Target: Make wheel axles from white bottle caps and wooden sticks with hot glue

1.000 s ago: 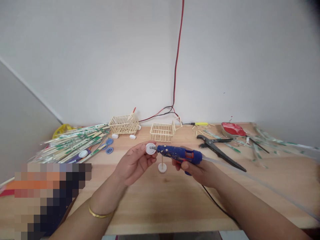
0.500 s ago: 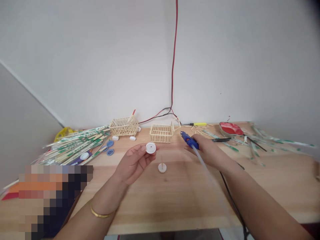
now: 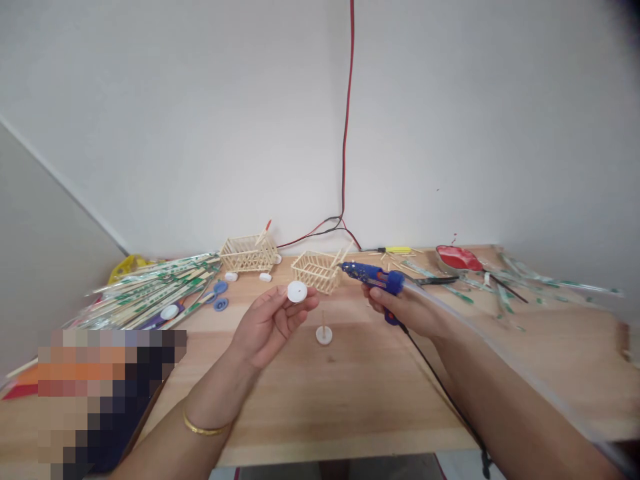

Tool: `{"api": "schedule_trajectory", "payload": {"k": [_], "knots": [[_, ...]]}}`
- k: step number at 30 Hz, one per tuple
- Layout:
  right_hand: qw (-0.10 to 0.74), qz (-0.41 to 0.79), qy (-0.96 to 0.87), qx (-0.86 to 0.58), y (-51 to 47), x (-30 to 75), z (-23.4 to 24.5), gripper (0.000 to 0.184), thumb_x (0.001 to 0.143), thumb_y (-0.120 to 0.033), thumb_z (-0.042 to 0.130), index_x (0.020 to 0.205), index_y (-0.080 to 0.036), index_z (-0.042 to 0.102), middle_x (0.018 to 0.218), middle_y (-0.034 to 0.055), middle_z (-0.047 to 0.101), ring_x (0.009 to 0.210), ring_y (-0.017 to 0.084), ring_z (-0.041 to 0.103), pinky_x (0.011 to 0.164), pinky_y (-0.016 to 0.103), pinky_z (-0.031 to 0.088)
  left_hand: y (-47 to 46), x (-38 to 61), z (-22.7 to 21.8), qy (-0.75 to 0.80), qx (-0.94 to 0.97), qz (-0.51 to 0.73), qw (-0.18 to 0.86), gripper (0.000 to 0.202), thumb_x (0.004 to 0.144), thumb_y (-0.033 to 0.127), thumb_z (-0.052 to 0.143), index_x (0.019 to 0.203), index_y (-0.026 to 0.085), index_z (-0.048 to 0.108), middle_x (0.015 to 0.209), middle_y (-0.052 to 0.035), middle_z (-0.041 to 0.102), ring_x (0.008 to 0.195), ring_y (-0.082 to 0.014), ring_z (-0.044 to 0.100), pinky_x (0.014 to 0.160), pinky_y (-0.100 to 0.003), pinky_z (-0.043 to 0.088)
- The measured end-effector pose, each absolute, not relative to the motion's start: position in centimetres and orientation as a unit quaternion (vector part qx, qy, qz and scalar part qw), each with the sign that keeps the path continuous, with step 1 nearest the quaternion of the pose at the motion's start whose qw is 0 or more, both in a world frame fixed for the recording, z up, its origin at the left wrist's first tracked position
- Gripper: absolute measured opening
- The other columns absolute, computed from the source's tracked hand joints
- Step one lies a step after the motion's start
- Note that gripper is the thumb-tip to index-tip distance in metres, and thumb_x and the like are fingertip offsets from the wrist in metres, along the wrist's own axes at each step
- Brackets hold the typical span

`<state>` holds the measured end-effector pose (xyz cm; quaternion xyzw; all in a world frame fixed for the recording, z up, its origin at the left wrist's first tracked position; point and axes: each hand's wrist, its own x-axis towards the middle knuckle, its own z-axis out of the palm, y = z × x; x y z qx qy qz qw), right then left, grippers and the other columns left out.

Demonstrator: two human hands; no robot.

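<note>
Between the fingers of my left hand (image 3: 267, 323) is a round white bottle cap (image 3: 297, 291) with a small dark hole near its middle. My right hand (image 3: 405, 305) grips a blue hot glue gun (image 3: 375, 276), its nozzle pointing left, with a long clear glue stick (image 3: 480, 333) trailing from its back. The nozzle is close to a small stick-built cart frame (image 3: 316, 270); whether they touch I cannot tell. Below, on the table, lies another white cap (image 3: 324, 335) with a short stick standing upright from it.
A finished-looking stick cart (image 3: 249, 254) with white wheels stands at back left. Wrapped sticks (image 3: 165, 290) and blue caps (image 3: 221, 304) lie left. At right are scissors (image 3: 437, 280), a red-painted dish (image 3: 457, 259) and a yellow-handled tool (image 3: 399, 250). A black cord (image 3: 440, 387) crosses the table's right side.
My right hand has swung the glue gun to point left, toward the cart frame. That frame has turned and shifted slightly left. The cap in my left hand has tilted a little.
</note>
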<state>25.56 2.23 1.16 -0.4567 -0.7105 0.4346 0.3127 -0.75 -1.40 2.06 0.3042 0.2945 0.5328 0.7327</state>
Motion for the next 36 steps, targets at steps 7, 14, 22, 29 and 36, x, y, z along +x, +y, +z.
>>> {"api": "schedule_trajectory", "payload": {"k": [7, 14, 22, 29, 36], "knots": [[0.288, 0.454, -0.701, -0.468, 0.9, 26.0, 1.6, 0.047, 0.083, -0.059, 0.045, 0.095, -0.016, 0.06, 0.072, 0.0022, 0.052, 0.063, 0.012, 0.047, 0.052, 0.023, 0.038, -1.2, -0.7, 2.0, 0.301, 0.296, 0.57, 0.705, 0.012, 0.079, 0.016, 0.062, 0.09, 0.011, 0.062, 0.09, -0.009, 0.069, 0.079, -0.0145, 0.067, 0.07, -0.022, 0.056], [0.229, 0.409, -0.749, -0.469, 1.3, 27.5, 3.0, 0.04, 0.083, -0.056, 0.048, 0.089, -0.018, 0.062, 0.065, -0.0013, 0.045, 0.055, 0.009, 0.04, 0.045, 0.019, 0.033, -1.0, -0.6, 0.9, 0.33, 0.362, 0.537, 0.687, 0.029, 0.077, 0.022, 0.067, 0.104, 0.014, 0.061, 0.085, -0.0067, 0.068, 0.078, -0.0178, 0.067, 0.073, -0.031, 0.055], [0.183, 0.4, -0.76, -0.479, 0.8, 29.1, 3.9, 0.033, 0.081, -0.052, 0.054, 0.091, -0.022, 0.065, 0.065, -0.0014, 0.047, 0.053, 0.009, 0.041, 0.04, 0.017, 0.033, 0.0, 0.2, -0.5, 0.347, 0.407, 0.495, 0.685, 0.039, 0.074, 0.023, 0.069, 0.112, 0.016, 0.06, 0.085, -0.0063, 0.068, 0.081, -0.0186, 0.066, 0.079, -0.036, 0.052], [0.176, 0.347, -0.776, -0.496, 0.6, 30.5, 4.3, 0.042, 0.079, -0.052, 0.056, 0.115, -0.03, 0.062, 0.07, -0.0004, 0.058, 0.051, 0.011, 0.048, 0.041, 0.02, 0.035, 1.4, -0.4, 0.0, 0.405, 0.429, 0.514, 0.623, 0.036, 0.071, 0.028, 0.071, 0.104, 0.014, 0.065, 0.087, -0.0063, 0.068, 0.077, -0.0128, 0.062, 0.066, -0.022, 0.048], [0.219, 0.339, -0.758, -0.512, 0.2, 30.8, 5.4, 0.041, 0.078, -0.054, 0.054, 0.11, -0.03, 0.065, 0.079, 0.0018, 0.064, 0.068, 0.017, 0.055, 0.051, 0.024, 0.042, 1.6, -0.8, 1.3, 0.45, 0.475, 0.447, 0.609, 0.034, 0.072, 0.033, 0.071, 0.097, 0.012, 0.063, 0.082, -0.0073, 0.068, 0.08, -0.0158, 0.064, 0.079, -0.029, 0.049]]}}
